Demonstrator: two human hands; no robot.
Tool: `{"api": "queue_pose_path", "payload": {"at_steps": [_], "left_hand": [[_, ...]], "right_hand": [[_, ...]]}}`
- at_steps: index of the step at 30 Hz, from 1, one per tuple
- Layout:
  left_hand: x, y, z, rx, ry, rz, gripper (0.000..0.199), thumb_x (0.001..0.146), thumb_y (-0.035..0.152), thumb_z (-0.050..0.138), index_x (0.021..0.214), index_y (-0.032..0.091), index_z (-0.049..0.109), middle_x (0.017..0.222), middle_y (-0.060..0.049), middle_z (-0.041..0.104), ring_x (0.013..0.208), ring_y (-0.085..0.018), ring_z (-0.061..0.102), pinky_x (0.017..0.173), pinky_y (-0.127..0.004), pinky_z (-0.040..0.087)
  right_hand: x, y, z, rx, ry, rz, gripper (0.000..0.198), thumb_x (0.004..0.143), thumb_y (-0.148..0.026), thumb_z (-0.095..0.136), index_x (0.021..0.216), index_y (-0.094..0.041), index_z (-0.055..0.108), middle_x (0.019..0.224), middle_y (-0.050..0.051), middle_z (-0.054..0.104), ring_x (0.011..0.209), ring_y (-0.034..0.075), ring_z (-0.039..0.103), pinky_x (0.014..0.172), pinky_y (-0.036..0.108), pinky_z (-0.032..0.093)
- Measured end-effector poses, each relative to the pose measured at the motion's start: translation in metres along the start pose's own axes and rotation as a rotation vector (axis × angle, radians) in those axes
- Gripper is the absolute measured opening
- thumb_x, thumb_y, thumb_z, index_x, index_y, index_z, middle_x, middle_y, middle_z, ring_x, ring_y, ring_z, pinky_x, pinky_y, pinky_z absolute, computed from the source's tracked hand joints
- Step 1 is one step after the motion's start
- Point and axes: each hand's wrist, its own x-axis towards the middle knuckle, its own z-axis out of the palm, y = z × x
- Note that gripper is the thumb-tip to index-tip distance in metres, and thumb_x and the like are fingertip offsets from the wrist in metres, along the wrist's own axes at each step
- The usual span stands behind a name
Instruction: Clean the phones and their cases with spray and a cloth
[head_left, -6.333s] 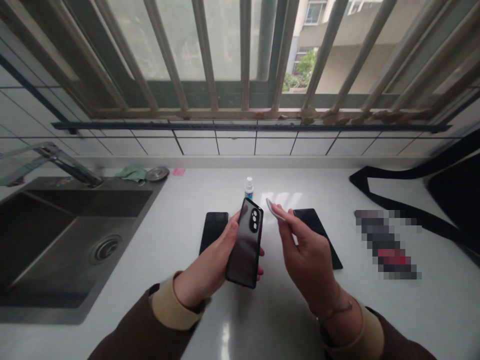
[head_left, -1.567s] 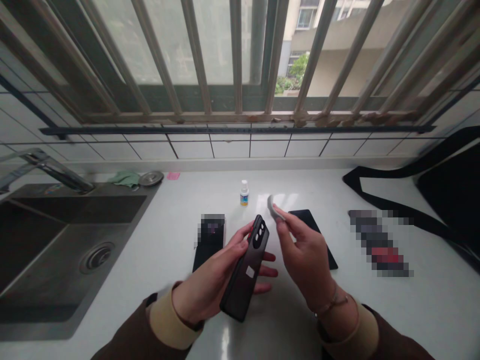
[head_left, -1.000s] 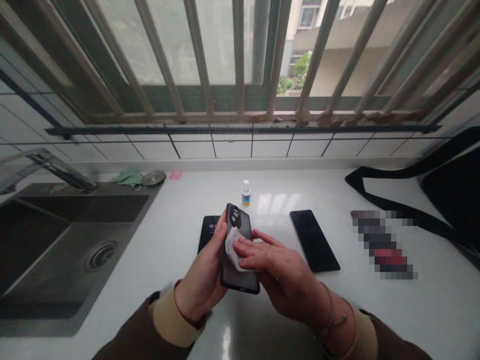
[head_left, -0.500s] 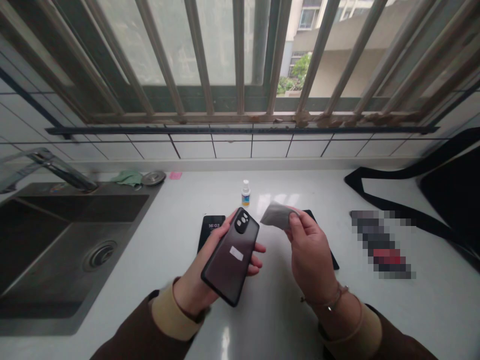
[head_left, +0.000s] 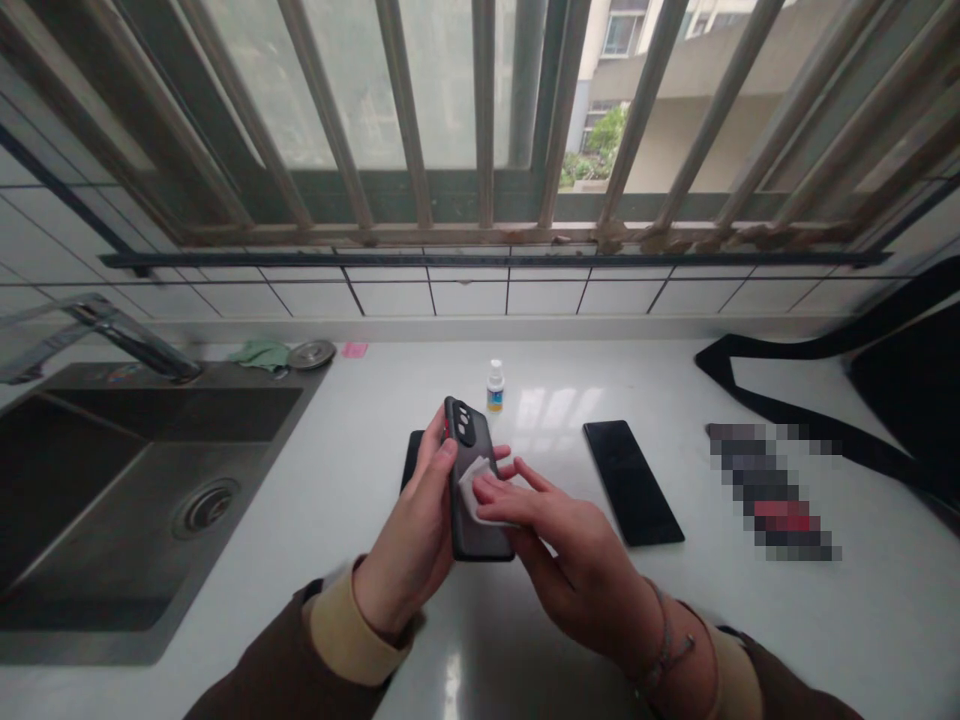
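My left hand [head_left: 420, 520] is wrapped round a phone [head_left: 484, 543] in a dark, see-through case, its back and camera lenses turned towards me. Under the fingers of my right hand [head_left: 566, 545], a pale cloth [head_left: 474, 482] is pressed flat against the phone's back. The cloth is mostly covered by those fingers. Partly hidden behind my left hand, a second dark phone [head_left: 409, 457] lies on the counter. To the right of my right hand rests a black phone or small tablet [head_left: 634, 482]. A small white spray bottle [head_left: 495, 388] stands upright beyond the held phone.
At left is a steel sink [head_left: 247, 420] with a faucet [head_left: 139, 340]. A green cloth [head_left: 260, 354], a metal strainer [head_left: 312, 354] and a pink slip [head_left: 355, 350] lie behind it. A black strap [head_left: 780, 347] crosses the white counter's right side, near a blurred-out object [head_left: 772, 495].
My right hand has brought the cloth left and down onto the phone's back. My left hand has turned the phone more upright. The black device on the right is now uncovered.
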Motion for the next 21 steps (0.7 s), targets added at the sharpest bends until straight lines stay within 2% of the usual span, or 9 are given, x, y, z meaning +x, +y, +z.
{"api": "queue_pose_path", "payload": {"at_steps": [4,6,8,11,13,14,16,18,21], "left_hand": [[0.004,0.006,-0.005,0.120,0.071,0.055,0.075,0.108,0.050,0.064,0.173,0.037,0.028,0.118,-0.013,0.082,0.101,-0.031,0.083,0.087,-0.044,0.066],[0.006,0.007,-0.006,0.124,0.083,0.027,0.071,0.109,0.048,0.062,0.172,0.034,0.032,0.116,-0.014,0.082,0.097,-0.030,0.083,0.085,-0.043,0.067],[0.006,0.006,-0.006,0.055,0.051,-0.055,0.065,0.109,0.045,0.062,0.169,0.029,0.039,0.118,-0.015,0.082,0.094,-0.028,0.083,0.085,-0.041,0.067],[0.003,0.002,-0.005,-0.056,-0.097,-0.236,0.061,0.110,0.043,0.061,0.166,0.025,0.044,0.120,-0.016,0.081,0.089,-0.027,0.083,0.085,-0.042,0.067],[0.000,0.001,-0.005,-0.083,-0.185,-0.335,0.064,0.111,0.046,0.058,0.168,0.023,0.041,0.119,-0.020,0.082,0.089,-0.030,0.084,0.087,-0.046,0.066],[-0.001,0.002,-0.005,-0.088,-0.207,-0.369,0.066,0.111,0.047,0.057,0.169,0.022,0.039,0.119,-0.022,0.082,0.090,-0.031,0.084,0.089,-0.047,0.066],[-0.002,0.004,-0.004,-0.091,-0.197,-0.381,0.066,0.112,0.048,0.054,0.169,0.018,0.040,0.121,-0.024,0.081,0.092,-0.033,0.084,0.091,-0.047,0.065],[-0.002,0.007,-0.002,-0.105,-0.149,-0.351,0.060,0.112,0.045,0.054,0.165,0.017,0.048,0.123,-0.022,0.081,0.093,-0.032,0.084,0.090,-0.047,0.066],[-0.001,0.009,0.003,-0.157,-0.043,-0.249,0.046,0.111,0.035,0.057,0.154,0.017,0.062,0.124,-0.015,0.083,0.097,-0.027,0.083,0.093,-0.041,0.066]], "right_hand": [[0.001,-0.015,0.000,0.149,-0.176,-0.080,0.040,0.103,-0.004,0.060,0.135,-0.027,0.069,0.136,0.004,0.082,0.132,0.019,0.075,0.135,0.046,0.039],[0.000,-0.019,0.001,0.244,-0.166,-0.025,0.039,0.104,-0.005,0.059,0.135,-0.028,0.070,0.130,0.003,0.084,0.125,0.019,0.079,0.132,0.046,0.044],[-0.001,-0.019,0.000,0.319,-0.028,0.122,0.034,0.108,-0.011,0.058,0.131,-0.029,0.073,0.125,0.002,0.086,0.116,0.019,0.082,0.120,0.043,0.057],[0.001,-0.009,-0.005,0.295,0.383,0.405,0.022,0.113,-0.029,0.057,0.121,-0.029,0.078,0.119,0.004,0.086,0.109,0.020,0.083,0.094,0.036,0.068],[0.005,0.001,-0.011,0.166,0.594,0.519,0.023,0.113,-0.037,0.058,0.119,-0.028,0.078,0.120,0.006,0.085,0.112,0.024,0.082,0.098,0.041,0.068],[0.006,0.005,-0.013,0.092,0.628,0.545,0.024,0.112,-0.039,0.060,0.119,-0.027,0.079,0.122,0.007,0.085,0.114,0.026,0.081,0.102,0.046,0.066],[0.008,0.011,-0.015,-0.012,0.576,0.540,0.025,0.111,-0.039,0.060,0.122,-0.027,0.079,0.128,0.008,0.083,0.121,0.029,0.079,0.108,0.052,0.064],[0.008,0.012,-0.013,-0.061,0.416,0.472,0.025,0.111,-0.034,0.058,0.125,-0.028,0.078,0.137,0.008,0.080,0.132,0.030,0.075,0.114,0.054,0.061],[0.005,0.009,-0.005,-0.125,0.171,0.284,0.028,0.109,-0.020,0.056,0.128,-0.029,0.074,0.147,0.007,0.076,0.145,0.029,0.066,0.127,0.058,0.050]]}}
